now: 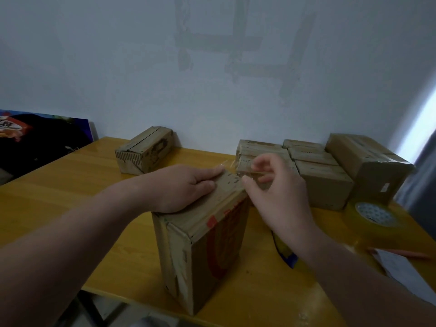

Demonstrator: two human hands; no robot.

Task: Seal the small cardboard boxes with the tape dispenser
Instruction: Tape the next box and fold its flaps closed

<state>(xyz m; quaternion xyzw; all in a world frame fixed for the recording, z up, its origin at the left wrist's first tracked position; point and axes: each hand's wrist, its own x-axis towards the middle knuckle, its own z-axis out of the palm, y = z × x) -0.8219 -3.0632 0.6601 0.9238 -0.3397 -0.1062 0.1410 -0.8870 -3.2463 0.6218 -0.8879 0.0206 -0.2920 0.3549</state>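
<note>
One box, left hand flat atop — right hand pinching tape

On the table, the left hand lies flat on the near box top; the right hand pinches a clear tape strip at its far corner. Far right — stacked boxes, a roll beside them; far left, a lone box.

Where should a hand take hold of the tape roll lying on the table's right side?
Probably by its outer rim, from above: the tape roll lies flat with its core opening up, and boxes stand close behind it, so thumb and fingers can span it from the open near side.
</note>
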